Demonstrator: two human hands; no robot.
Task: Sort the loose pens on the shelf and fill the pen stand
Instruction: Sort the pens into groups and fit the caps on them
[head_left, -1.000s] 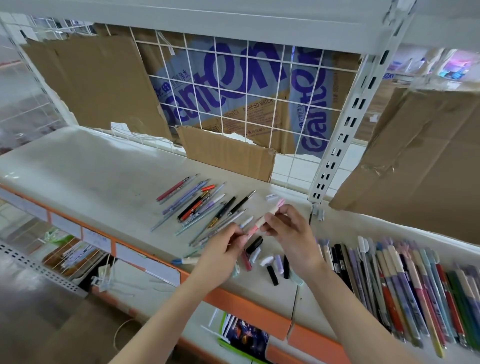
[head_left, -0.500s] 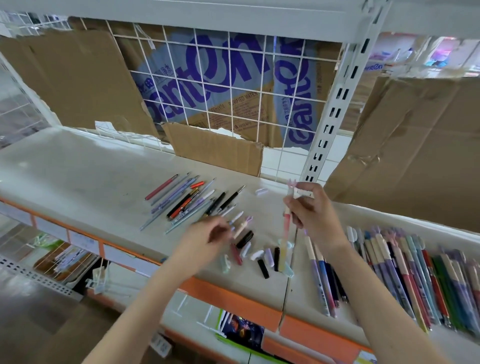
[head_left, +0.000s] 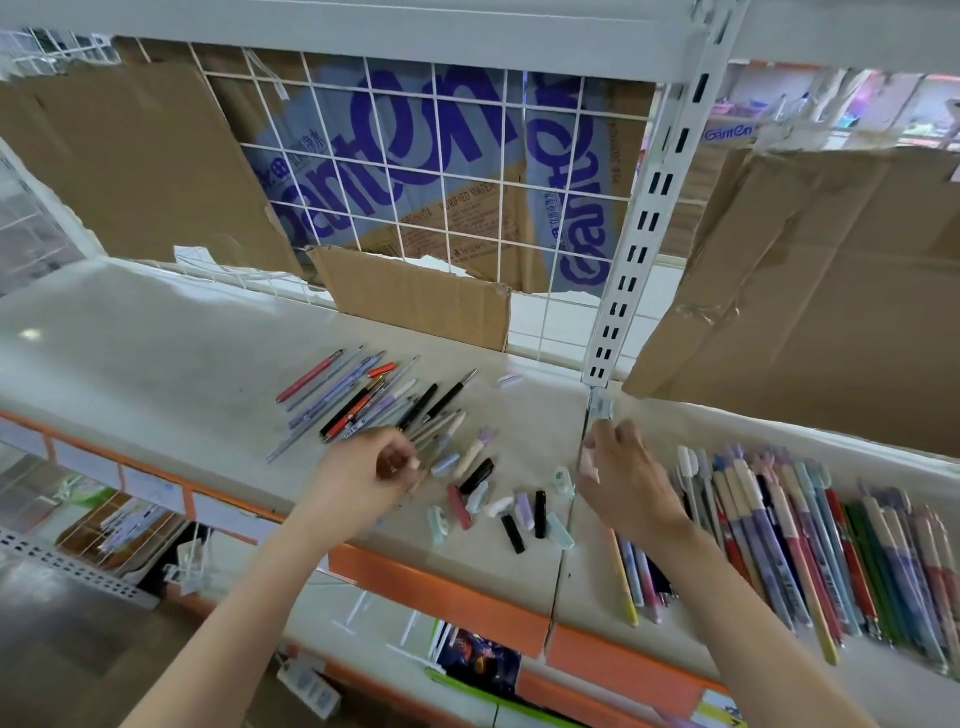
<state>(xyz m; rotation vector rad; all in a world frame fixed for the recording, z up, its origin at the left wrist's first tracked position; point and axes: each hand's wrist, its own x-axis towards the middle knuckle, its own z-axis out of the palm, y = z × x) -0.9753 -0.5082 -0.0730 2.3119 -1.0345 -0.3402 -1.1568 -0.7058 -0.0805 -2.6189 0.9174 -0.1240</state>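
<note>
The shelf (head_left: 156, 353) carries everything, its board split by a seam below the slotted upright (head_left: 631, 244). Torn cardboard (head_left: 810, 280) lines the wire back, likely to stop small stock slipping through.

Right of the seam, a long row of sorted pens (head_left: 810, 535) lies side by side, running back from the front edge, apparently laid parallel so like sits with like. Left of the seam, the loose pens (head_left: 363, 400) fan out near the middle, with scattered caps (head_left: 519, 506) towards the front edge.

The right hand (head_left: 631, 483) hovers at the seam, its grip pinched on a pale pink piece, probably a pen being added to the row. The left hand (head_left: 363, 475) curls at the near end of the loose pens; whether it holds one I cannot tell.

No pen stand shows.
</note>
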